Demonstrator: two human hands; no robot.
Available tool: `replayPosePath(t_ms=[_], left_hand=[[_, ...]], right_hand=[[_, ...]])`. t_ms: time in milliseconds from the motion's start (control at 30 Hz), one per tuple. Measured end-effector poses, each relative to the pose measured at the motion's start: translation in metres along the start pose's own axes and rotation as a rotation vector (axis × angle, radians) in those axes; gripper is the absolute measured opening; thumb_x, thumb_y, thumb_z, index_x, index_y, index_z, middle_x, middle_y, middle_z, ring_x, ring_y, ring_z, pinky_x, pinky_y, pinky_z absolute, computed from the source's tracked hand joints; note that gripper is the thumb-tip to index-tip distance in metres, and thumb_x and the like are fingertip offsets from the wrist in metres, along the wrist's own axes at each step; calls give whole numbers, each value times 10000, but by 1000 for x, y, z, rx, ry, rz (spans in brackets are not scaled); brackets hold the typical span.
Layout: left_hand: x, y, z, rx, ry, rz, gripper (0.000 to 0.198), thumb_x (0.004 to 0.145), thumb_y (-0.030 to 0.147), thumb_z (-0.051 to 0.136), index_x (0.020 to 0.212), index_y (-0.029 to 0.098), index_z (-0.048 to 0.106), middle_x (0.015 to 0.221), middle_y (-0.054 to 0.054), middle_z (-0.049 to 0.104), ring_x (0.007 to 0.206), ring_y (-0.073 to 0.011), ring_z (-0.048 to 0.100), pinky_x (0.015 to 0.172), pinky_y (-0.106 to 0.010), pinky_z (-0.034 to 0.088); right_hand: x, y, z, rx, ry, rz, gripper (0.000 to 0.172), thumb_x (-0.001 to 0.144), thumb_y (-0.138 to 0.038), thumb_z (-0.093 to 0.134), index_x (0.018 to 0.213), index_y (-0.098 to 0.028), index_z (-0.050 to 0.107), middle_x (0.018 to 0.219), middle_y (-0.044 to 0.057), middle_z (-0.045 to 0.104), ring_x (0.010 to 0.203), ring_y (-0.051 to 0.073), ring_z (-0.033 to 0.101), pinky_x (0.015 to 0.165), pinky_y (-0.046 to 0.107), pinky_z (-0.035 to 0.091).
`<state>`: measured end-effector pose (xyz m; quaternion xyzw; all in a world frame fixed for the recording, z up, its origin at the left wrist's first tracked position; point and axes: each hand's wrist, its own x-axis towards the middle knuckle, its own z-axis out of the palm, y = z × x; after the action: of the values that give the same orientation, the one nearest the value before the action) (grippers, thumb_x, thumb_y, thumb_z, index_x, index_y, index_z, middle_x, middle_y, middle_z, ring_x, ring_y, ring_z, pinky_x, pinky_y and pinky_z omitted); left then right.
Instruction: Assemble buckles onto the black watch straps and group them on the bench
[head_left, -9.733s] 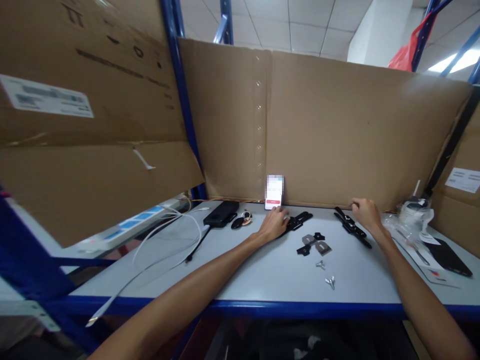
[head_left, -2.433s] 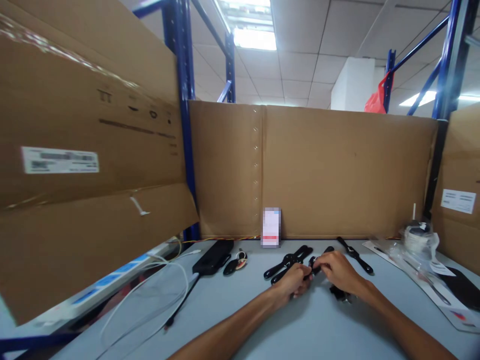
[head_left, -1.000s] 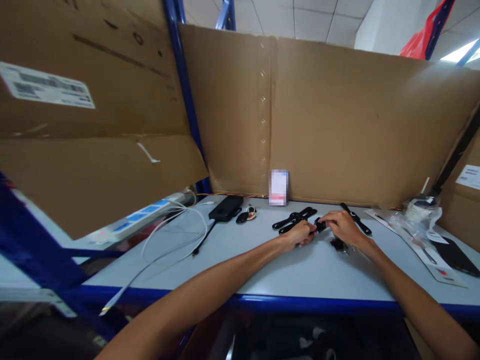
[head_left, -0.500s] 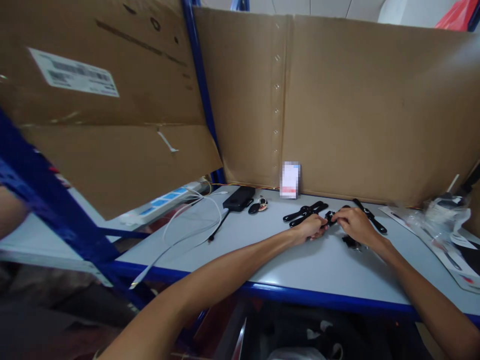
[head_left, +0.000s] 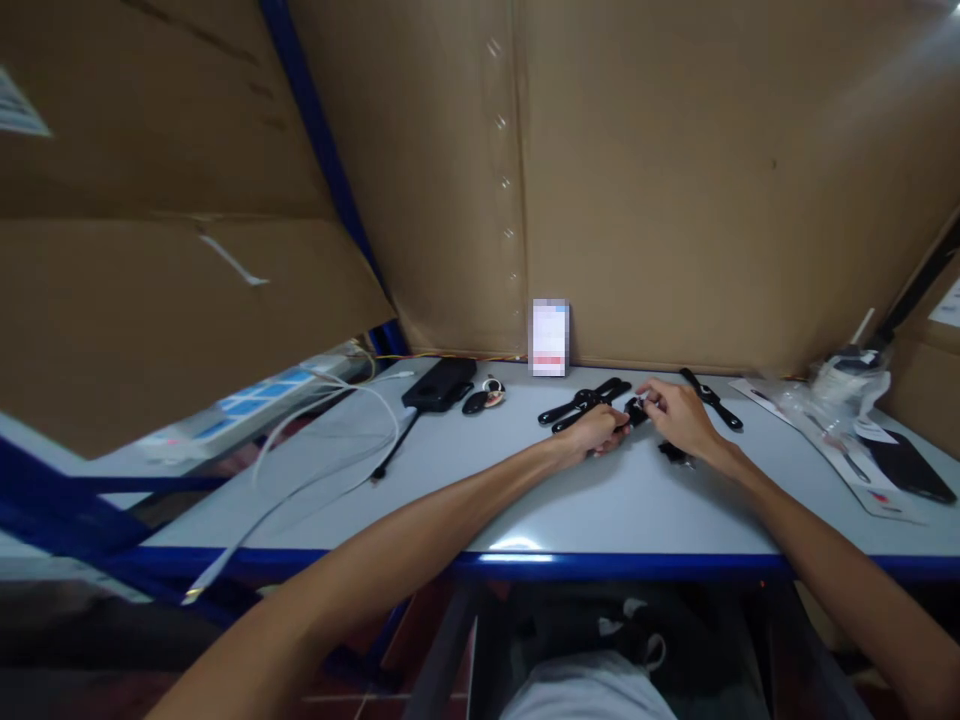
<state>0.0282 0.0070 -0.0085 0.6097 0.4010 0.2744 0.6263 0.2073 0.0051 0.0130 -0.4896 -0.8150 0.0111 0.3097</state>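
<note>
A small black piece [head_left: 637, 411] with a shiny spot lies between my two hands, just above the table. My left hand [head_left: 598, 430] is closed around its left end. From the right, the thumb and fingers of my right hand [head_left: 675, 412] pinch its other end; its exact kind is too small to tell. Beside my left hand lie long black pieces with round middles [head_left: 584, 402], crossing each other. Another such long black piece [head_left: 711, 398] rests beyond my right hand. Under my right wrist sits a small black part [head_left: 676, 455], partly hidden.
A phone [head_left: 550, 338] leans on the cardboard wall [head_left: 675, 200]. Leftward are a black box with a short cable [head_left: 441, 386], a key fob with a ring [head_left: 475, 402], white cables [head_left: 328, 492] and a power strip [head_left: 247, 405]. Plastic packaging [head_left: 840, 425] and a black flat object [head_left: 907, 467] lie right.
The camera view has tilted down and shifted, so everything appears further left. My right fingers have lifted slightly at the black piece; both hands stay on it.
</note>
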Motion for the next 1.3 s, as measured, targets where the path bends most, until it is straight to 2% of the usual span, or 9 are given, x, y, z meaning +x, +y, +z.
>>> replayPosePath(t_ms=[133, 233, 433, 533, 600, 733, 967, 1133, 1300], left_hand=[[1, -1, -1, -11, -17, 8, 284, 969, 219, 378, 701, 175, 460, 458, 83, 293, 354, -56, 211, 391, -225, 147], [-1, 0, 0, -12, -11, 3, 282, 967, 222, 384, 699, 175, 458, 459, 84, 293, 354, -54, 212, 388, -219, 154], [-1, -2, 0, 38, 0, 14, 282, 960, 263, 401, 698, 177, 460, 452, 82, 308, 351, -56, 229, 377, -216, 170], [1, -4, 0, 49, -5, 26, 269, 943, 288, 432, 701, 177, 469, 462, 80, 321, 352, -59, 243, 366, -214, 171], [1, -5, 0, 43, -1, 25, 266, 942, 280, 423, 699, 179, 464, 462, 83, 312, 350, -59, 240, 361, -212, 172], [2, -5, 2, 85, 29, 14, 270, 948, 271, 404, 694, 190, 449, 447, 87, 306, 339, -63, 234, 354, -210, 179], [4, -4, 6, 427, 136, 65, 289, 953, 273, 368, 694, 194, 472, 465, 53, 404, 346, -97, 336, 401, -236, 261], [4, -3, 1, 858, 330, 276, 308, 944, 267, 406, 728, 158, 596, 698, -66, 625, 649, -170, 572, 607, -266, 369], [2, -1, -10, 1068, 410, 235, 300, 945, 290, 405, 825, 162, 648, 831, -119, 679, 786, -228, 613, 669, -290, 372]], right_hand=[[0, 0, 1, -87, -28, 22, 191, 873, -176, 571, 983, -176, 726, 845, 44, 703, 724, 163, 605, 688, 259, 415], [0, 1, 0, -57, 0, -50, 313, 890, -89, 478, 1022, -198, 740, 953, 55, 701, 809, 159, 616, 742, 255, 417], [0, -8, 0, -169, 14, 133, 300, 954, -425, 527, 922, -185, 705, 739, 43, 691, 694, 174, 605, 612, 253, 359], [-1, -11, 3, -173, -44, 130, 144, 902, -291, 586, 949, -198, 685, 760, 31, 699, 711, 171, 610, 605, 251, 340], [-1, -10, 5, -119, -42, 99, 206, 857, -179, 596, 1053, -201, 656, 837, 25, 714, 726, 157, 610, 619, 244, 343], [-1, -4, 9, -73, -45, 112, 193, 854, -225, 635, 1045, -193, 638, 842, 29, 709, 729, 159, 606, 613, 239, 337], [-1, -3, 0, -78, -117, 6, 114, 821, -116, 585, 891, -178, 651, 743, 16, 673, 672, 137, 562, 620, 232, 320], [0, -2, -22, -126, -146, -49, 95, 737, -114, 603, 790, -179, 647, 693, -2, 654, 633, 123, 535, 587, 227, 294], [-2, 7, -22, -190, -316, 3, 121, 763, -117, 618, 827, -187, 694, 779, 19, 705, 688, 134, 597, 582, 223, 310]])
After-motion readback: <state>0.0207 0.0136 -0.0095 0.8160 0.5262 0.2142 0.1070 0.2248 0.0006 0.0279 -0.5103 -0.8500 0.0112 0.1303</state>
